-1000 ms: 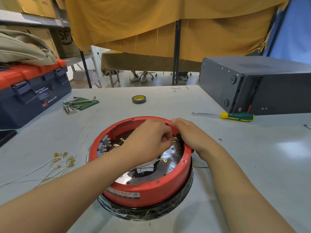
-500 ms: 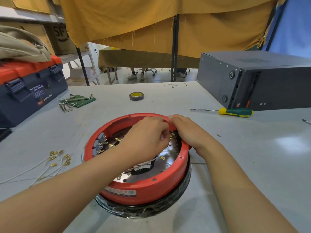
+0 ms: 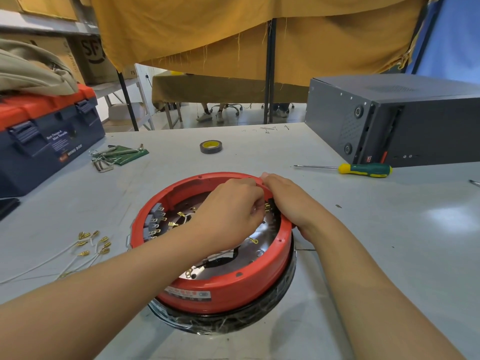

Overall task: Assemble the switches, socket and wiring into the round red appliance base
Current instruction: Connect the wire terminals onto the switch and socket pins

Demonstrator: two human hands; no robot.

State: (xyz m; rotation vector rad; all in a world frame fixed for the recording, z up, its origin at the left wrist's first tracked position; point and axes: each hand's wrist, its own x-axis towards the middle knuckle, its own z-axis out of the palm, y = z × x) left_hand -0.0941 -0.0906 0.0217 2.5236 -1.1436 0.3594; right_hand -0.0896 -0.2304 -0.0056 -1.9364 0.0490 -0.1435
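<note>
The round red appliance base (image 3: 226, 287) lies upside down on a black rim in the middle of the table. Grey switches (image 3: 153, 222) with brass tabs sit inside its left wall. A black socket (image 3: 272, 207) with brass terminals sits at the inner right wall. My left hand (image 3: 228, 211) reaches inside the base, its curled fingers pinching a brass terminal at the socket. My right hand (image 3: 291, 201) grips the red rim and the socket from outside. White wires with brass terminals (image 3: 91, 245) lie loose on the table, left of the base.
A screwdriver (image 3: 363, 169) with a yellow and green handle lies at the right, before a dark grey case (image 3: 405, 120). A roll of tape (image 3: 211, 146) sits behind the base. Hex keys (image 3: 114, 155) and a blue and red toolbox (image 3: 44, 136) are at the left.
Both hands stay at the socket on the right inner wall, with only small finger movements. The view has tilted a little.
</note>
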